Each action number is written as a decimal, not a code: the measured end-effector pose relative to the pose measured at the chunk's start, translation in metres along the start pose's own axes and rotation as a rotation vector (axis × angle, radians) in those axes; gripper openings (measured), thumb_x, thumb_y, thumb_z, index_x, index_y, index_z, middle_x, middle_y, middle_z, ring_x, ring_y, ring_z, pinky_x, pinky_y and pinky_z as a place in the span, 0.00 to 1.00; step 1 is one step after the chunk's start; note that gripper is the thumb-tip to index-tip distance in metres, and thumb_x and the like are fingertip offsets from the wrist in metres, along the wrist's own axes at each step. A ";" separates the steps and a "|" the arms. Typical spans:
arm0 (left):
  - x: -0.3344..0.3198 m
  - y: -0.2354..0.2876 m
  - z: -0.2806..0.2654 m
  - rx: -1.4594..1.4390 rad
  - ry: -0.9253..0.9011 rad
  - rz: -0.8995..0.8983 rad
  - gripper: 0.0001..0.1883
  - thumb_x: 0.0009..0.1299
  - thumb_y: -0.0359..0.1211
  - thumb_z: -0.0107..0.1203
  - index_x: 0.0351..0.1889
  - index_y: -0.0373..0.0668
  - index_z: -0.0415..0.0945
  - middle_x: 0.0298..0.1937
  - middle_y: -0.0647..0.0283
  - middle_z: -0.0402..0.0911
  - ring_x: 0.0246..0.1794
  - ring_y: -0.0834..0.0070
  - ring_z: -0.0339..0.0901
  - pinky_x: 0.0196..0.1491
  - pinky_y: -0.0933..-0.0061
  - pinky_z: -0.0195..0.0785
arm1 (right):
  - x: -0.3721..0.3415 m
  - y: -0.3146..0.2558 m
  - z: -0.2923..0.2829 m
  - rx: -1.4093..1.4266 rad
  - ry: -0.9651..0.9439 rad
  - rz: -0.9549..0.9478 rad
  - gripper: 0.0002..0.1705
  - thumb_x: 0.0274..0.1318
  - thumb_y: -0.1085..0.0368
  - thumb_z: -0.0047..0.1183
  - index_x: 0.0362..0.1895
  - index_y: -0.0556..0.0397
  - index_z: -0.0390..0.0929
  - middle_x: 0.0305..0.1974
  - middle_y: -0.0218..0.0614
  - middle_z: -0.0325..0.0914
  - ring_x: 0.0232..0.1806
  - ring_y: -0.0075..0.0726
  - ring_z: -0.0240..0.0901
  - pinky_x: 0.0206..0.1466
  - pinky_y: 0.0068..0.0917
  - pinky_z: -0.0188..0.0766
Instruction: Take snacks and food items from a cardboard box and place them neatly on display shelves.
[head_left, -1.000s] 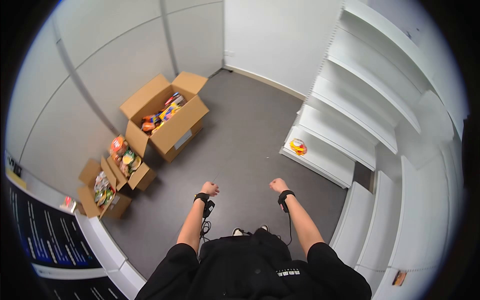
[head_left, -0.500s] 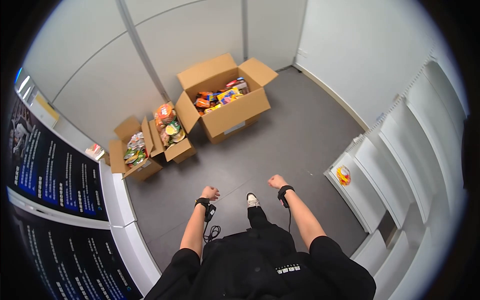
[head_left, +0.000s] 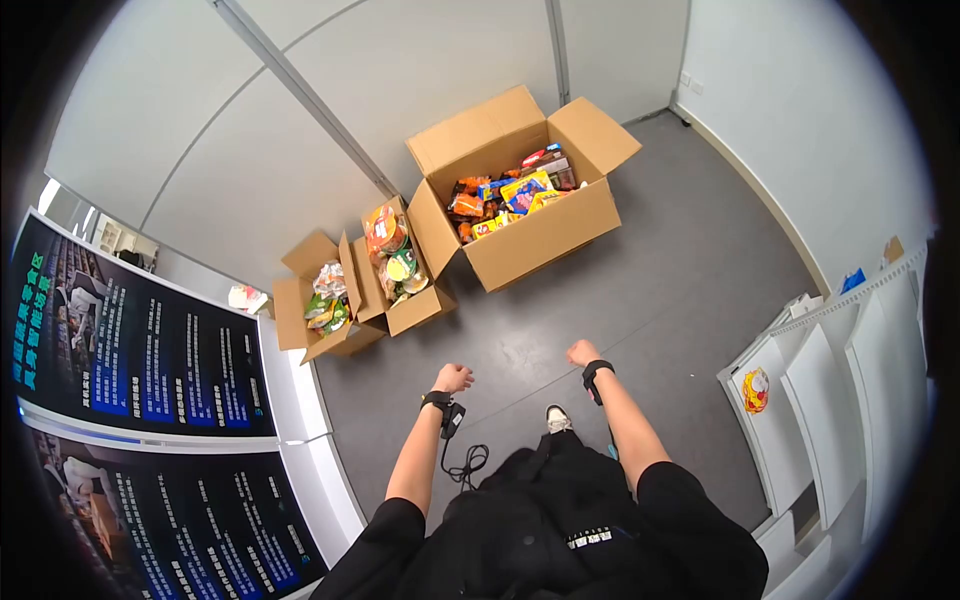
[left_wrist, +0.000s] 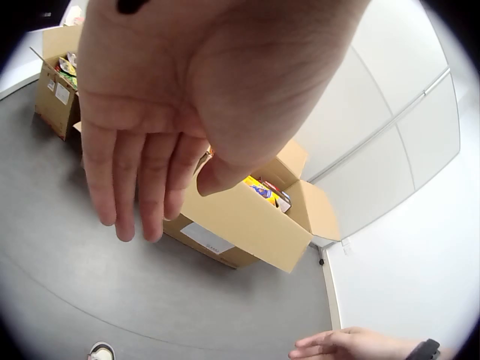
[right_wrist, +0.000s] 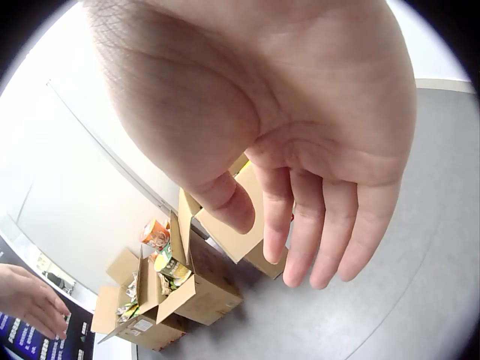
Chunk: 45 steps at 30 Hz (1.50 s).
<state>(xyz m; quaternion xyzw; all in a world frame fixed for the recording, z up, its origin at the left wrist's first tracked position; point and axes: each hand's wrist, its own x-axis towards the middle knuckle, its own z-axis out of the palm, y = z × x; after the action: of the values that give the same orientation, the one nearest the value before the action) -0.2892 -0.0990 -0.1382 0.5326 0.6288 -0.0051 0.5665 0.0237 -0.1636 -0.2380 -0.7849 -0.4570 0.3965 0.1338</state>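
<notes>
My left hand (head_left: pixel 454 379) hangs over the floor with nothing in it; the left wrist view shows its palm (left_wrist: pixel 165 82) and relaxed fingers. To its right, my right hand (head_left: pixel 583 353) is likewise bare, its fingers loosely extended in the right wrist view. Beyond both hands stand three open cardboard boxes along the wall. A large box (head_left: pixel 545 245) holds several bright snack packets (head_left: pixel 525 190). The middle box (head_left: pixel 420 312) contains tubs and packs, with an orange-topped tub (head_left: pixel 386 230) on top. In the small left box (head_left: pixel 290 315) lie green and silver packets (head_left: pixel 328 300).
White shelving (head_left: pixel 830 430) stands at the right, with a red and yellow packet (head_left: pixel 755 390) on its low shelf. Dark display boards (head_left: pixel 170 350) with white text line the left side. A black cable loop (head_left: pixel 466 462) dangles below my left wrist. Grey floor (head_left: pixel 650 310) lies before the boxes.
My view has turned left and come nearer the boxes, which now appear larger and further right. The shelving has slid toward the right edge. Both hands stay empty, and one foot has stepped forward.
</notes>
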 end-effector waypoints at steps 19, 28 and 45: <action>0.160 0.102 -0.073 -0.042 -0.066 0.034 0.14 0.59 0.33 0.38 0.36 0.34 0.69 0.31 0.58 0.75 0.30 0.72 0.74 0.32 0.77 0.68 | 0.168 -0.107 -0.084 0.047 -0.078 0.022 0.13 0.37 0.60 0.44 0.25 0.53 0.76 0.26 0.42 0.74 0.35 0.43 0.70 0.41 0.30 0.64; 0.295 0.147 -0.129 -0.111 -0.139 -0.021 0.14 0.59 0.33 0.38 0.34 0.34 0.70 0.28 0.60 0.76 0.25 0.75 0.74 0.27 0.78 0.68 | 0.271 -0.171 -0.103 -0.074 -0.135 0.089 0.08 0.39 0.64 0.46 0.23 0.53 0.76 0.22 0.34 0.75 0.29 0.30 0.72 0.35 0.24 0.65; 0.425 0.187 -0.200 -0.191 -0.094 -0.120 0.12 0.59 0.35 0.40 0.30 0.37 0.71 0.24 0.61 0.75 0.23 0.76 0.73 0.24 0.78 0.67 | 0.431 -0.252 -0.096 -0.017 -0.184 0.018 0.11 0.38 0.62 0.45 0.20 0.57 0.75 0.20 0.38 0.74 0.25 0.33 0.71 0.32 0.26 0.65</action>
<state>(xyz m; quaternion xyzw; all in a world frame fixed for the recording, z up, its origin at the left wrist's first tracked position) -0.2151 0.3858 -0.2598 0.4365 0.6299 -0.0042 0.6424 0.0567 0.3439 -0.2467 -0.7501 -0.4639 0.4644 0.0810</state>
